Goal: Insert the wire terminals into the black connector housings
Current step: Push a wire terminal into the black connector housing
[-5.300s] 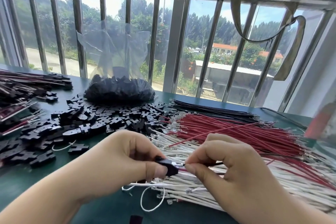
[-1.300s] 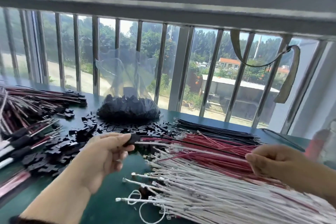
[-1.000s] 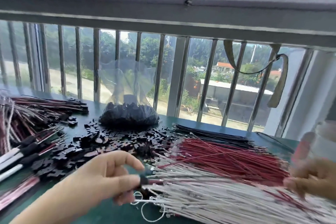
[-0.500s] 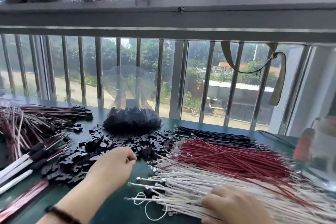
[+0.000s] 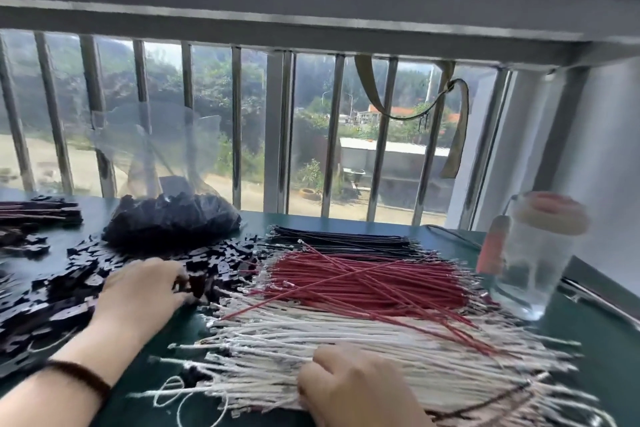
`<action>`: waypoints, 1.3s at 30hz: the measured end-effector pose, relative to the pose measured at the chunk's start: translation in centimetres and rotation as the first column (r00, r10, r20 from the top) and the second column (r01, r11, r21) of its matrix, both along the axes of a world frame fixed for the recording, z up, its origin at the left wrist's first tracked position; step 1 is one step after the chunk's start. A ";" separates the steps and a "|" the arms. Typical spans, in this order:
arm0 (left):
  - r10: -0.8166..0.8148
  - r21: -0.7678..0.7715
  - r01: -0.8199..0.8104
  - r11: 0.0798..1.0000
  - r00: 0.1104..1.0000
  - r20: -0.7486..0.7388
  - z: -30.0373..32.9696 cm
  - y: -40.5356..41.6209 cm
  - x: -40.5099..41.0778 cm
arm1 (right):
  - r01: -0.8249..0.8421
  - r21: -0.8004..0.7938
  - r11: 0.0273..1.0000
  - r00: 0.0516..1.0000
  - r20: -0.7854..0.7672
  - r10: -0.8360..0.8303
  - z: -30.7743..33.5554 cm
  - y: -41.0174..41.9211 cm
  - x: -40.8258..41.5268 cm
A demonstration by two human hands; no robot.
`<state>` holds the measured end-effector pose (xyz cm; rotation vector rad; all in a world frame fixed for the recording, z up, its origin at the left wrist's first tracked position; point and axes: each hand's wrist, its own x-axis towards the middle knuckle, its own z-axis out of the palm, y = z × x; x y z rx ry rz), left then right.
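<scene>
Loose black connector housings (image 5: 221, 263) lie scattered over the left half of the green table (image 5: 609, 360). My left hand (image 5: 138, 291) reaches into them, its curled fingertips pinching one black housing (image 5: 195, 284). The picture is blurred there. To the right lie white wires (image 5: 346, 333), red wires (image 5: 363, 274) and black wires (image 5: 346, 241) in flat bundles, their metal terminals pointing left. My right hand (image 5: 356, 388) rests knuckles-up on the near white wires. Its fingers curl down into the bundle and hide the fingertips.
A clear plastic bag of housings (image 5: 173, 218) stands at the back left. Wired assemblies (image 5: 34, 213) lie at the far left edge. A clear glass jar (image 5: 530, 263) with an orange item beside it stands at the right. Window bars (image 5: 237, 128) close off the back.
My left hand has moved right and forward into the loose housings and closed on one. My right hand stays low on the white wires. The view has swung to the right.
</scene>
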<state>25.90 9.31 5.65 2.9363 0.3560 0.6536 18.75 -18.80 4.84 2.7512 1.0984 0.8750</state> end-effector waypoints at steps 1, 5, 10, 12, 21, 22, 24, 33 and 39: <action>-0.007 -0.058 0.007 0.998 1.000 0.000 0.3 0.0 -0.4 | -0.015 0.025 1.000 1.000 -0.024 0.015 -0.2 0.1 0.0; -0.071 -0.367 0.086 0.926 0.996 0.053 2.0 0.0 -2.4 | -0.026 0.253 0.967 0.991 -0.118 0.058 0.4 -0.2 -0.3; -0.220 -0.635 0.280 0.720 0.960 0.175 3.9 -3.2 -7.0 | -0.089 0.572 0.816 0.975 -0.118 0.188 0.9 -0.8 0.0; -0.332 -0.730 0.329 0.599 0.932 0.147 3.5 -5.2 -8.8 | -0.133 0.521 0.843 0.984 -0.035 0.177 1.1 -0.8 0.0; -0.507 -0.896 0.357 0.265 0.842 0.185 1.6 -8.2 -10.7 | -0.139 0.830 0.540 0.851 -0.179 0.494 1.7 -1.1 -1.2; -0.509 -0.906 0.348 0.243 0.840 0.186 1.4 -8.3 -10.6 | -0.125 0.812 0.570 0.846 -0.213 0.489 1.7 -1.0 -1.2; -0.507 -0.918 0.338 0.210 0.840 0.193 1.0 -8.4 -10.3 | -0.106 0.750 0.653 0.841 -0.283 0.462 1.6 -0.7 -1.0; -0.566 -0.903 0.402 0.148 0.784 0.256 2.0 -8.5 -11.1 | -0.017 0.733 0.680 0.826 -0.374 0.423 1.9 -0.7 -0.7; -0.505 -0.806 0.437 0.400 0.839 0.204 1.9 -9.2 -11.4 | -0.034 0.694 0.719 0.813 -0.400 0.424 1.8 -0.9 -1.1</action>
